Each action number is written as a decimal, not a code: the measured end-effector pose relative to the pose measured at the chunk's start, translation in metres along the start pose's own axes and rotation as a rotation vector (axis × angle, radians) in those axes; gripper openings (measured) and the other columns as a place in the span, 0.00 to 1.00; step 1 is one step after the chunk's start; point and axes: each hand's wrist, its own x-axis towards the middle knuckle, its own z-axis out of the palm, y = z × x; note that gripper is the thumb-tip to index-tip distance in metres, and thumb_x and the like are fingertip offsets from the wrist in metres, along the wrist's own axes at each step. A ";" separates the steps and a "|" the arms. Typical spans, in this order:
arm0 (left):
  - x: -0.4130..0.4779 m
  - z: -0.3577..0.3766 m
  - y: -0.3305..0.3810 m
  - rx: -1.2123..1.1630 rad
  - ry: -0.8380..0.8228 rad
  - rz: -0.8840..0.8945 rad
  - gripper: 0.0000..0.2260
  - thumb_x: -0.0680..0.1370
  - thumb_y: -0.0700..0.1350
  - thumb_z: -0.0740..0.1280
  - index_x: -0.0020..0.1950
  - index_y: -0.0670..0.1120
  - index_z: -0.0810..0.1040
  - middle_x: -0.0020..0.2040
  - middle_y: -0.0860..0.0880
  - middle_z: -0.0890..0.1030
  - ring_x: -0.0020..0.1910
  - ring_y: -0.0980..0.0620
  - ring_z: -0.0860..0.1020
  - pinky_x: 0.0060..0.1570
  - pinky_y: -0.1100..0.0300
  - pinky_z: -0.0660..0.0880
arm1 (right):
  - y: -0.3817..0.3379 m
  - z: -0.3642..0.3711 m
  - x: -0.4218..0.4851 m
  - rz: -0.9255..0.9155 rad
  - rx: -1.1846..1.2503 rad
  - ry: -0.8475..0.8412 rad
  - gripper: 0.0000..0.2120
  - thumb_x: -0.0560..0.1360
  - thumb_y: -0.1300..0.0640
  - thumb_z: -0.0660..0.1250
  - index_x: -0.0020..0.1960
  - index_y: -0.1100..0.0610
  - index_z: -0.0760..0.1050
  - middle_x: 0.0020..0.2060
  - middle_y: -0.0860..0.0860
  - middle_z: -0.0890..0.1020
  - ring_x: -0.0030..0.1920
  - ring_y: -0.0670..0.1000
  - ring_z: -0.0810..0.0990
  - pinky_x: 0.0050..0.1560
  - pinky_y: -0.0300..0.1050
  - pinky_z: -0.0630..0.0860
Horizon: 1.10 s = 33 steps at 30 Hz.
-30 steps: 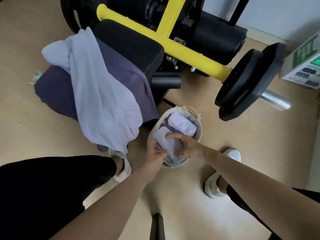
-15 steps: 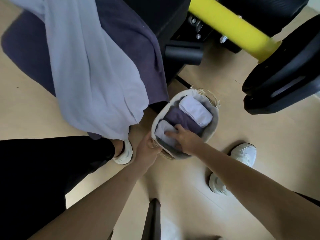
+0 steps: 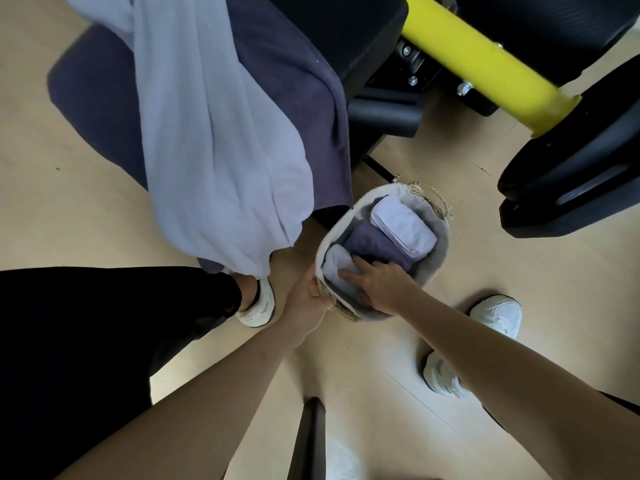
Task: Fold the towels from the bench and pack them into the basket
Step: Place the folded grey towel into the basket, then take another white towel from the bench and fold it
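A small lined basket (image 3: 439,252) stands on the floor by the bench. Inside lie three folded towels side by side: a pale lilac one (image 3: 401,226) at the far end, a dark purple one (image 3: 375,247) in the middle, and a light grey one (image 3: 337,266) nearest me. My right hand (image 3: 375,284) presses flat on the grey towel, fingers spread. My left hand (image 3: 306,304) grips the basket's near rim at its woven handle. On the bench hang a long pale lilac towel (image 3: 214,140) and a dark purple towel (image 3: 294,95) under it.
The black padded bench (image 3: 346,32) and a yellow bar (image 3: 485,64) with black weight plates (image 3: 581,168) fill the far side. My two white shoes (image 3: 495,315) stand on the wooden floor around the basket. A dark post (image 3: 308,441) rises at the bottom.
The view has tilted down and moved closer to the basket. My right hand has pushed the grey towel down into the near end, and my left hand has shifted from the towel to the rim.
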 end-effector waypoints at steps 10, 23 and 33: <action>-0.039 0.004 0.039 0.390 0.049 0.000 0.19 0.71 0.42 0.72 0.59 0.59 0.78 0.57 0.51 0.82 0.58 0.47 0.80 0.62 0.47 0.78 | 0.002 -0.031 -0.040 -0.031 0.052 0.272 0.20 0.66 0.51 0.74 0.58 0.50 0.79 0.58 0.55 0.80 0.45 0.58 0.79 0.43 0.51 0.80; -0.165 -0.073 0.201 0.655 0.630 0.688 0.05 0.77 0.46 0.71 0.52 0.51 0.82 0.44 0.56 0.83 0.41 0.54 0.80 0.45 0.55 0.77 | -0.043 -0.253 -0.037 0.212 1.228 0.772 0.11 0.73 0.54 0.75 0.54 0.54 0.79 0.47 0.49 0.84 0.49 0.46 0.82 0.53 0.35 0.77; -0.127 -0.100 0.208 0.538 0.761 0.581 0.14 0.76 0.39 0.68 0.62 0.47 0.77 0.53 0.46 0.78 0.50 0.45 0.76 0.46 0.55 0.69 | -0.059 -0.296 -0.047 0.326 1.252 0.744 0.08 0.75 0.55 0.70 0.41 0.58 0.77 0.31 0.48 0.74 0.32 0.47 0.70 0.36 0.42 0.68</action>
